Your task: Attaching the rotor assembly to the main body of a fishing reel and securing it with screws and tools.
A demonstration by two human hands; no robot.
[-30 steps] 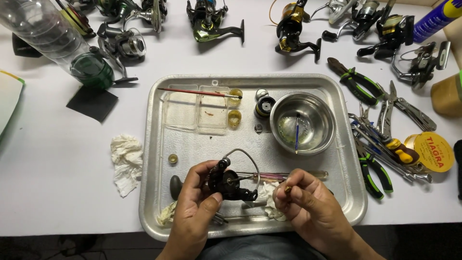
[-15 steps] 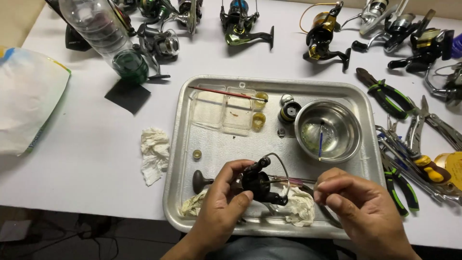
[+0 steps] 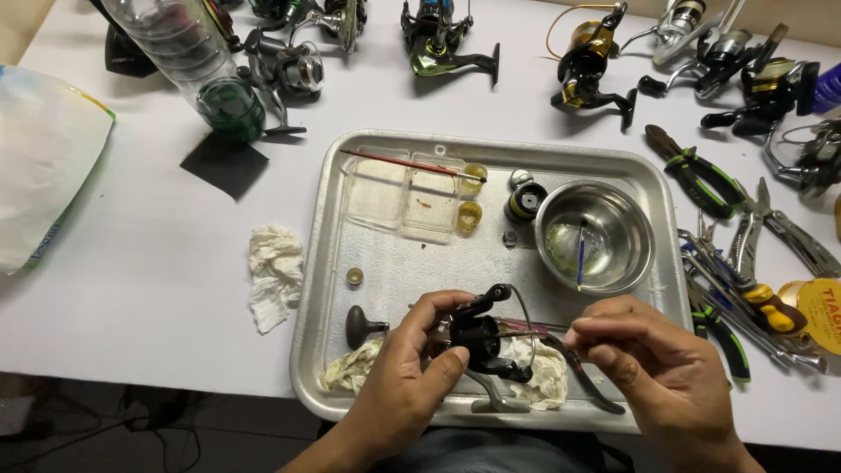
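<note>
Shifted since the earlier frame: right hand (image 3: 653, 372) now sits slightly farther right of the reel, fingers pinched shut on a thin rod-like tool (image 3: 526, 333) whose tip reaches the reel; left hand and reel keep the same place over the tray's near edge.

Left hand (image 3: 412, 381): closed around a black fishing reel body (image 3: 482, 337), thumb across its front, held just above the tray's near part. Wire bail arm arches over the reel.

Tray (image 3: 385, 263): shallow metal, rectangular, on white worktop (image 3: 131, 289). Contents:
- steel bowl (image 3: 596, 236), far right, a blue-handled stick standing in it;
- clear plastic box (image 3: 403, 197), far left, a red-handled brush (image 3: 412, 164) lying across it;
- two small amber parts (image 3: 470, 216) just beside the box;
- black-and-yellow spool piece (image 3: 524, 201) between box and bowl;
- dark knob handle (image 3: 361, 326), near left, beside the left hand;
- soiled cloth (image 3: 534, 377) under the reel;
- pliers with dark grips (image 3: 583, 385) under the right hand.

Outside tray: crumpled white tissue (image 3: 274, 273) to the left; black square pad (image 3: 226, 164); clear plastic bottle with green cap (image 3: 188, 61); several fishing reels (image 3: 447, 39) along the far edge; pliers and screwdrivers (image 3: 736, 254) grouped at the right.
</note>
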